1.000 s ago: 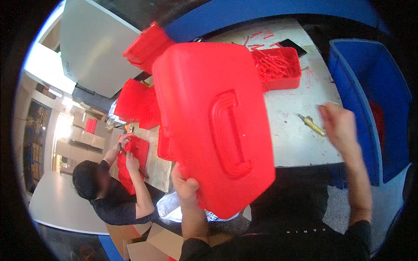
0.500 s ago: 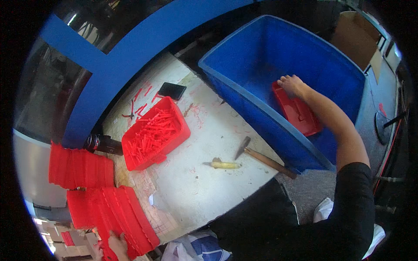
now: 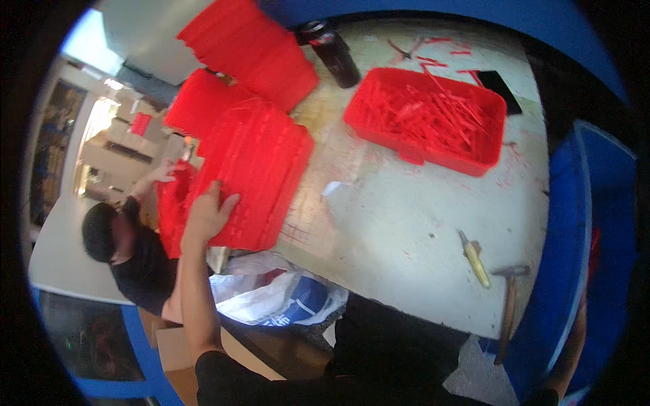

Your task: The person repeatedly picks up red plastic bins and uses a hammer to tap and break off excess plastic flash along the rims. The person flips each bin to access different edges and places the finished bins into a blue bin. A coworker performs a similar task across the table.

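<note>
Your left hand (image 3: 206, 216) lies on the near side of a stack of nested red cases (image 3: 267, 183), thumb spread away from the fingers, palm down; loose, not closed round any one case as far as shows. Your right forearm (image 3: 574, 345) goes down inside the blue bin (image 3: 565, 223); right hand hidden behind the rim, can't tell if it holds anything. A red piece (image 3: 596, 247) shows in the bin just beyond that forearm, partly cut off by the rim.

Beyond your left hand, past the first stack: a second red stack (image 3: 250, 51), with a dark bottle (image 3: 335, 57) just right of it. Well right of the same hand, on the pale table (image 3: 386, 230): a red tray (image 3: 447, 162) full of red strips (image 3: 433, 118), a black flat object (image 3: 500, 92) at its far corner, then a yellow-handled knife (image 3: 476, 262) and a hammer (image 3: 509, 298), nearer your right forearm. Plastic bag (image 3: 261, 298) below right of your left hand. Co-worker (image 3: 145, 260) to its left, one hand (image 3: 164, 170) at red material.
</note>
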{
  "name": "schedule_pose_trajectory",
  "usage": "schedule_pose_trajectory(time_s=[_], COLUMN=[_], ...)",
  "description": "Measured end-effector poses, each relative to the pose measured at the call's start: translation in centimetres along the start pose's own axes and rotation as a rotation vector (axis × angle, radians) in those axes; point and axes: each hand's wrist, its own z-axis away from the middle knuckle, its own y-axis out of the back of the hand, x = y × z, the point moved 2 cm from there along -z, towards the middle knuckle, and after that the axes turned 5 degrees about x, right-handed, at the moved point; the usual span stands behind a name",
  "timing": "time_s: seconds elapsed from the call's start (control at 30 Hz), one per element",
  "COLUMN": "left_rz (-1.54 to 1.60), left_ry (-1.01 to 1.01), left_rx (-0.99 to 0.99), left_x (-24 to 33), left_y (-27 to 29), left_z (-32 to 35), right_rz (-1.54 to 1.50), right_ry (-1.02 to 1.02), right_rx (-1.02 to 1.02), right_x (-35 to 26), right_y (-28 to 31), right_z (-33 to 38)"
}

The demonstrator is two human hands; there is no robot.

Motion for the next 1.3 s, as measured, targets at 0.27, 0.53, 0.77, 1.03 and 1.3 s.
schedule_pose_trajectory(time_s=[0.27,0.53,0.77,1.03,1.3], left_rz=[1.281,2.059,1.073,1.132,1.081], left_ry=[-0.616,-0.095,-0.12,-0.316,-0.349], left_rx=[0.114,0.762,0.192,0.066,0.035], left_x=[15.7,9.3,4.9,11.2,14.7], left_y=[-0.1,-3.8,-15.2,-14.9,-14.0], left_z=[6.2,9.2,12.3,9.9,9.5], right_rz=[-0.565,-0.194,-0.123,-0.545,0.136], right_ry=[0.479,1.766,1.782,1.155,1.382], right_rx=[0.617,0.132,-0.394,-0.013,0.055], right_x=[-26.1,-48.2,-51.2,-66.4,-72.2], right_y=[30.4,16.7,7.3,7.8,-0.3], right_z=[16.6,46.3,51.9,27.8,22.9])
